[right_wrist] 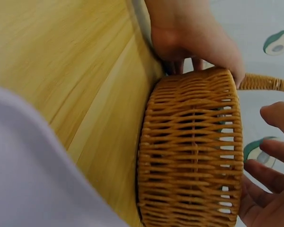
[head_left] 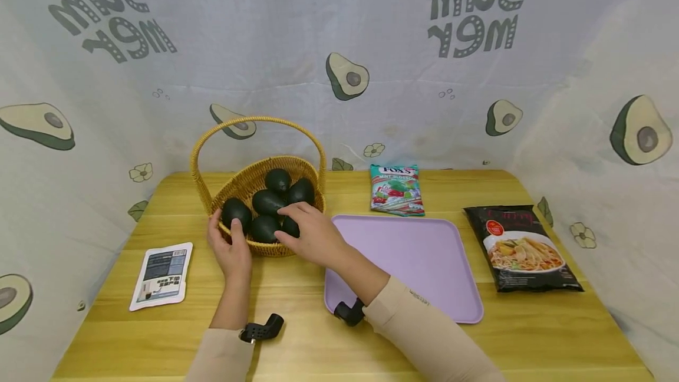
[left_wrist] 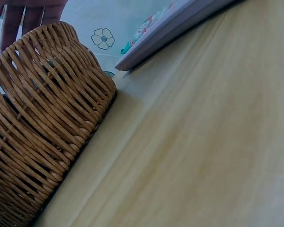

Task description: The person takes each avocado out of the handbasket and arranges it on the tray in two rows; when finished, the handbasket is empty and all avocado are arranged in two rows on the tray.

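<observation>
A yellow wicker basket (head_left: 277,250) with a tall arched handle stands at the back left of the table, holding several dark green avocados (head_left: 268,202). My left hand (head_left: 231,255) grips its left front side, thumb over the rim beside one avocado (head_left: 236,212); in the right wrist view that hand's fingers are outside the wicker wall (right_wrist: 191,137). Over the basket's right front rim reaches my right hand (head_left: 315,236), fingers spread and slightly bent above a partly covered avocado (head_left: 290,227). Whether the fingertips touch it, I cannot tell.
A lilac tray (head_left: 403,264) lies right of the basket, under the right forearm. Behind it is a Fox's candy bag (head_left: 396,190); farther right, a black noodle packet (head_left: 522,249). A white pouch (head_left: 162,275) lies at left. A printed cloth (head_left: 403,111) hangs behind the table.
</observation>
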Action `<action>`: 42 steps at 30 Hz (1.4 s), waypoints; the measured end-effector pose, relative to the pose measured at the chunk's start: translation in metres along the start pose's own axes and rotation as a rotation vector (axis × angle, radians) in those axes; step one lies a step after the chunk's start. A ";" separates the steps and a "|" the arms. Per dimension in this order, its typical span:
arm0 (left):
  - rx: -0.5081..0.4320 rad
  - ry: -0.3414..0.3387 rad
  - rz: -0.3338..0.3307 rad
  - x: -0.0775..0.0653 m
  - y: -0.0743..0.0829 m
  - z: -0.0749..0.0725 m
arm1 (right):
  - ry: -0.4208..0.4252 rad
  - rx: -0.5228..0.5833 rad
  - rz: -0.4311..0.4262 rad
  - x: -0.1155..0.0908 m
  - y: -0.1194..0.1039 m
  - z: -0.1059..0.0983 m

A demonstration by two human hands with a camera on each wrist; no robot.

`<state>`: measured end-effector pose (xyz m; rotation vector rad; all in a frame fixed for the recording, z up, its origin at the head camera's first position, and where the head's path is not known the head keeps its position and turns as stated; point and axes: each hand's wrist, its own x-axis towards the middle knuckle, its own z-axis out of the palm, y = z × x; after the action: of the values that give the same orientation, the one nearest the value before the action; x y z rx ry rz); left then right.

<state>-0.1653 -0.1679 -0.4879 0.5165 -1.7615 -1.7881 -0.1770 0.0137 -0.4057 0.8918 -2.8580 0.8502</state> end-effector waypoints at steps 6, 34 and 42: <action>-0.007 -0.026 0.025 0.002 -0.007 0.001 | -0.064 0.019 0.019 0.017 -0.008 0.008; -0.005 0.026 0.073 0.001 -0.003 0.003 | -0.165 0.087 0.094 0.051 -0.015 0.026; 0.006 0.026 0.077 0.002 -0.011 0.002 | -0.131 0.185 0.108 0.046 -0.014 0.026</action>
<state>-0.1696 -0.1684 -0.4980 0.4653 -1.7464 -1.7164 -0.2046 -0.0327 -0.4122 0.8452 -3.0022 1.1240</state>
